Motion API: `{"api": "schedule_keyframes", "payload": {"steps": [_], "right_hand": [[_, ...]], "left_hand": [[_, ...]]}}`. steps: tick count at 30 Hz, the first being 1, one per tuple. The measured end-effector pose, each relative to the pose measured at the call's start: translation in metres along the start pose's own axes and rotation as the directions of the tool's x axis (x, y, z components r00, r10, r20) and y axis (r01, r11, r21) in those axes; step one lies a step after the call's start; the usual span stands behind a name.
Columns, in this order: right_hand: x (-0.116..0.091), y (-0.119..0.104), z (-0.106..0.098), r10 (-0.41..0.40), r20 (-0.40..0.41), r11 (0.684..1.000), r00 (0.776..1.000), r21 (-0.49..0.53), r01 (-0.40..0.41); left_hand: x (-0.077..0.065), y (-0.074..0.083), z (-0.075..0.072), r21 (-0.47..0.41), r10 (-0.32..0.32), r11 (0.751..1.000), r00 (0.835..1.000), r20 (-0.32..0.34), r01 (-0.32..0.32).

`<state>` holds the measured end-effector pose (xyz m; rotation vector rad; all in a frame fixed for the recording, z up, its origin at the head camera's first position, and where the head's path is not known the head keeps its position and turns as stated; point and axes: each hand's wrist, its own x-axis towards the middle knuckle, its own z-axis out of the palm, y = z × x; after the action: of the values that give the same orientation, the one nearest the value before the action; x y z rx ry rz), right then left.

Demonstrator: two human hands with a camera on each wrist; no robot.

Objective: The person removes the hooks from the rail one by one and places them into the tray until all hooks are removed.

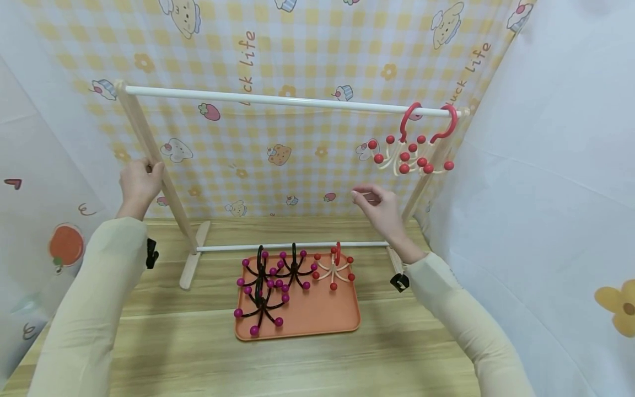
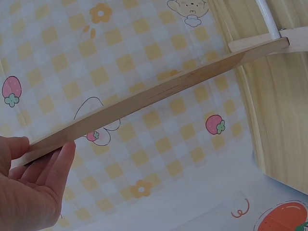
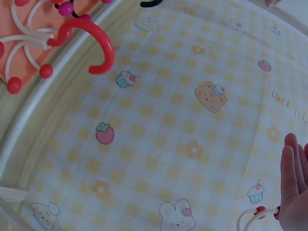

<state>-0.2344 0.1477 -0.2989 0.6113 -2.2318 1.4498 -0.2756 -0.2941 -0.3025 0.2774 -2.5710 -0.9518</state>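
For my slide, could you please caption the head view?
Left hand grips the post; two hangers on the rail, four on the tray.

The wooden rack (image 1: 172, 193) stands upright, two red-hooked hangers (image 1: 404, 157) far right on its white bar (image 1: 278, 100).

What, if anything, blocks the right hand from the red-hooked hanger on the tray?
Nothing visible; the space between the right hand and the red-hooked hanger looks open. Black hangers sit to its left.

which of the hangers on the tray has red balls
The red-hooked hanger at the back right of the tray: its arms are pale with red tips, while the three black hangers have magenta balls.
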Motion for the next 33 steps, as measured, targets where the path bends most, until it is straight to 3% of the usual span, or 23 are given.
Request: {"api": "schedule_keyframes", "payload": {"steps": [7,12,18,25,33], "right_hand": [[0.014,0.007,-0.012,-0.038,-0.057,0.999,0.998,-0.012,0.038],[0.025,0.021,-0.021,-0.007,-0.115,1.000,0.993,-0.022,0.005],[0.033,0.018,-0.028,-0.012,-0.189,1.000,0.982,-0.005,0.011],[0.043,-0.006,-0.038,0.083,-0.286,0.997,0.955,0.024,-0.079],[0.066,0.004,-0.055,0.182,-0.360,0.983,0.915,0.058,-0.172]], "left_hand": [[-0.001,0.000,-0.001,0.008,-0.004,1.000,1.000,0.005,0.004],[-0.002,0.001,-0.001,0.003,-0.005,1.000,1.000,0.016,0.005],[-0.003,0.002,-0.001,0.001,-0.007,1.000,1.000,0.021,0.007],[-0.003,0.001,-0.001,0.009,0.001,1.000,1.000,0.020,-0.001],[-0.002,0.000,-0.001,0.002,-0.014,1.000,0.999,0.033,0.014]]}}
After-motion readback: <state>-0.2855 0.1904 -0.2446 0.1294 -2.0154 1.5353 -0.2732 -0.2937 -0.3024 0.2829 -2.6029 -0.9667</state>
